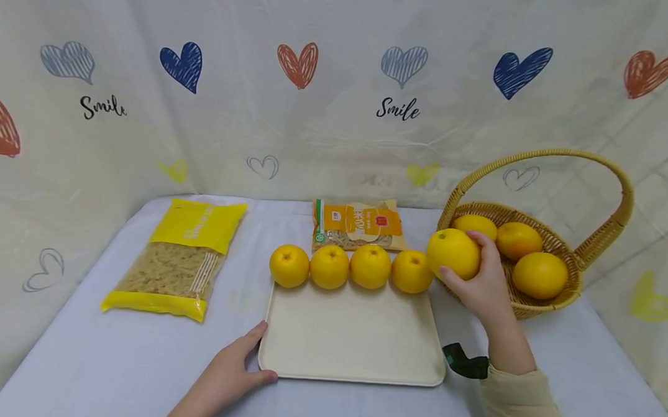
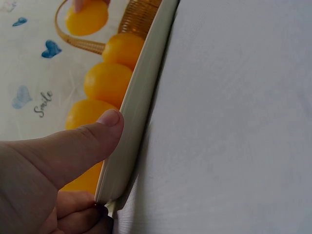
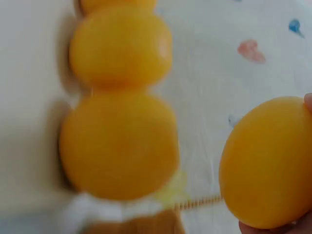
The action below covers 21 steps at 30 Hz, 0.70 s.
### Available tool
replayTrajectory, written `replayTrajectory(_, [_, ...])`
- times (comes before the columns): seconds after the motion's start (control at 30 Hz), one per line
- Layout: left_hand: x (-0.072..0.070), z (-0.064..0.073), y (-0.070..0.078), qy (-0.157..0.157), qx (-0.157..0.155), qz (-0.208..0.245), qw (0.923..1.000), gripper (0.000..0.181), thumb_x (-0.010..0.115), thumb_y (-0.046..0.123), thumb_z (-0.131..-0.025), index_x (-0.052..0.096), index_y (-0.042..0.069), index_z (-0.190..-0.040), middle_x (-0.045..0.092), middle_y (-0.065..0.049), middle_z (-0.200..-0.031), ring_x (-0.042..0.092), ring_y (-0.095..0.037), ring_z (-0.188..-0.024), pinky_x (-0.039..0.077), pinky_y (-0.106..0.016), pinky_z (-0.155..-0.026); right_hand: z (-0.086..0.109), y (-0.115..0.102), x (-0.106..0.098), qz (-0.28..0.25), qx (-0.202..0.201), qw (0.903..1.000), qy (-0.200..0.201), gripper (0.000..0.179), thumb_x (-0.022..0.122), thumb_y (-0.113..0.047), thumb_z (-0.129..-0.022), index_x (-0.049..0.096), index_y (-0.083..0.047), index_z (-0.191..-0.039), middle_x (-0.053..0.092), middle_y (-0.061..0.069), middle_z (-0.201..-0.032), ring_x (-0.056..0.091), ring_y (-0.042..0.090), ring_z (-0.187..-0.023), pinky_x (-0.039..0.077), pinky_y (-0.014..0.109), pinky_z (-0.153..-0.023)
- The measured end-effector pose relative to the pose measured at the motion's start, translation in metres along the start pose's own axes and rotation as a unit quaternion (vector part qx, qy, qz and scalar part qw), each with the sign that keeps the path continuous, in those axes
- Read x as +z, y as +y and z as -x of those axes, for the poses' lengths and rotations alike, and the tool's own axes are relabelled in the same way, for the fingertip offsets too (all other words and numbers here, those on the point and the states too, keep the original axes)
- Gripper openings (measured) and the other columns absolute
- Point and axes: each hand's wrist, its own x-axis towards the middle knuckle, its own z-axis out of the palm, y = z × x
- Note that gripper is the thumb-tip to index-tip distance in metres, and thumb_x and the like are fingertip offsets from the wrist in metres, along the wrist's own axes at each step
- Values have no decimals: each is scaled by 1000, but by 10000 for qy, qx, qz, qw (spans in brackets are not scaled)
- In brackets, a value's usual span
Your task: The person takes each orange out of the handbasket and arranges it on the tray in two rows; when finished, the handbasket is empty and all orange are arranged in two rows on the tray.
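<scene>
My right hand (image 1: 488, 287) grips an orange (image 1: 452, 253) between thumb and fingers, in front of the wicker basket's left side. In the right wrist view the held orange (image 3: 270, 163) is at the right, with only bits of the fingers showing. Several oranges (image 1: 370, 267) form a row along the far edge of a cream rectangular tray (image 1: 353, 340). My left hand (image 1: 232, 369) holds the tray's near left corner, fingers along its left side and thumb at the front edge. The left wrist view shows the thumb (image 2: 111, 118) against the tray's rim (image 2: 134, 126).
The wicker basket (image 1: 581, 244) with a tall handle stands at the right, holding several oranges (image 1: 540, 275). A yellow-banded clear food bag (image 1: 177, 257) lies on the left. Behind the row is an orange food packet (image 1: 361, 222). A white cloth (image 1: 359, 412) covers the table.
</scene>
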Motion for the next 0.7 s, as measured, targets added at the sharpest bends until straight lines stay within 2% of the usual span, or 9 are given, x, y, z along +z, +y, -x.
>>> replayTrajectory(0.17, [0,-1,-1,4,11,-59,10000,99,74,54,-61,34,10,-140,37,-10,-144,36,-32,-130,32,-51,-105,4,-23,36,-248,-436,9966,-646,89,72,-11,-71,20,-8,-144,33,20,-133,39,32,-113,38,51,-92])
replayTrajectory(0.3, [1,-2,-1,29,59,-91,9999,99,73,55,-61,34,10,-140,37,-9,-144,37,-32,-130,32,-51,-105,8,-43,61,-215,-654,9911,-1135,80,75,-16,-70,34,-11,-138,37,14,-132,42,29,-113,43,48,-87])
replayTrajectory(0.43, [1,-3,-3,160,163,-150,9996,98,74,55,-61,35,12,-140,38,-8,-143,37,-31,-130,33,-50,-105,12,-60,83,-284,-889,9849,-1455,74,78,-20,-67,41,-14,-132,41,7,-131,41,25,-116,44,48,-90])
replayTrajectory(0.57, [1,-3,-4,228,203,-194,9993,97,75,53,-62,35,13,-140,39,-7,-143,38,-30,-130,33,-49,-105,16,-70,102,-530,-885,9788,-1772,76,78,-21,-67,39,-17,-132,42,4,-132,43,22,-118,42,47,-97])
replayTrajectory(0.7, [1,-2,-3,214,163,-156,9995,96,75,52,-62,35,13,-140,40,-7,-143,38,-30,-129,33,-49,-105,20,-75,118,-725,-867,9744,-1944,76,78,-20,-67,39,-18,-131,44,1,-132,44,20,-117,42,45,-98])
